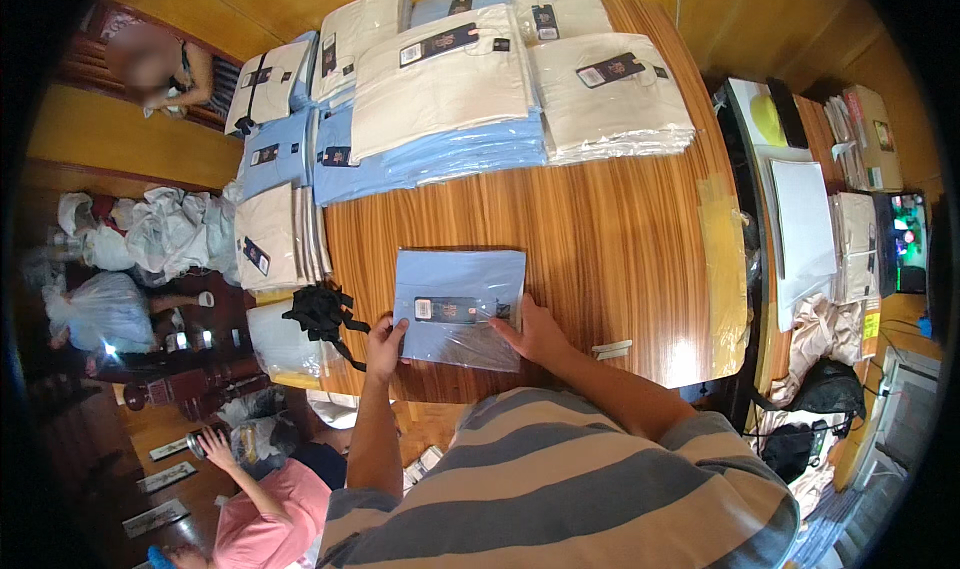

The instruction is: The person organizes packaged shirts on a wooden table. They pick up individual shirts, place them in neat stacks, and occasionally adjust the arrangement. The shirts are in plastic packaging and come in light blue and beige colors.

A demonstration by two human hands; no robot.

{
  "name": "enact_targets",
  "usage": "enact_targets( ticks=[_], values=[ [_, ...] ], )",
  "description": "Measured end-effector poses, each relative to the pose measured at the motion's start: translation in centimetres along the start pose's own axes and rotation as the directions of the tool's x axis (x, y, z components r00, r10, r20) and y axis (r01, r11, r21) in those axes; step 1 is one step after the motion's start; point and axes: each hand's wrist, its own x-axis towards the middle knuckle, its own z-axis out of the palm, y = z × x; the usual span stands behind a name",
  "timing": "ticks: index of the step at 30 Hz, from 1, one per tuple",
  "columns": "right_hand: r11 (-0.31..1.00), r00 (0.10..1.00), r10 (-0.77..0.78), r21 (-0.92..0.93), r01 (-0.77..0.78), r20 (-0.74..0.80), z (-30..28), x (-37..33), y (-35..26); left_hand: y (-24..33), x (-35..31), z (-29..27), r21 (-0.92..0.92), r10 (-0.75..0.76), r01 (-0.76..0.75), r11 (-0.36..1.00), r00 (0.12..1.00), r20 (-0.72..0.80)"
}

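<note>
A folded light-blue garment in a clear plastic bag point(460, 269) lies near the front edge of the wooden table point(600, 239). A dark hang tag point(445, 310) with a pale label shows through the plastic. My left hand point(384, 349) pinches the bag's left edge, thumb on top. On the opposite side, my right hand point(532, 333) grips the right edge, its thumb pressed on the plastic beside a small dark square. The fingers under the bag are mostly hidden.
Stacks of bagged beige garments point(440, 94) and blue garments point(440, 161) fill the table's far side. Black straps point(322, 314) lie left. A pale strip point(612, 350) sits right. A person in pink point(275, 509) is at lower left, another person point(195, 79) at far left.
</note>
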Motion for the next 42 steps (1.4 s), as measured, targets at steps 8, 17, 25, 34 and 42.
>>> enact_targets(
  ticks=[8,17,25,34,42],
  values=[
    [0.999,0.965,0.054,-0.021,-0.050,0.258,-2.4,0.5,1.7,6.6,-5.6,2.2,0.205,0.110,-0.098,0.974,0.993,-0.048],
    [0.726,0.728,-0.675,-0.282,0.628,-0.119,-15.3,-2.2,-8.8,21.3,-13.1,6.3,0.713,0.509,-0.507,0.485,0.826,0.241],
    [0.947,0.742,0.320,-0.199,-0.251,0.589,-15.0,-5.0,-2.8,26.5,-18.1,7.0,0.608,0.691,-0.656,0.448,0.685,0.230],
    [0.580,0.886,-0.339,0.671,0.462,-0.317,-11.7,4.7,-15.4,30.3,-12.2,5.4,0.111,0.645,-0.636,0.764,0.748,-0.153],
    [0.928,0.832,-0.355,-0.267,0.259,-0.427,-22.2,23.9,-22.9,36.8,7.8,5.5,0.143,0.653,-0.645,0.751,0.758,-0.007]
  ],
)
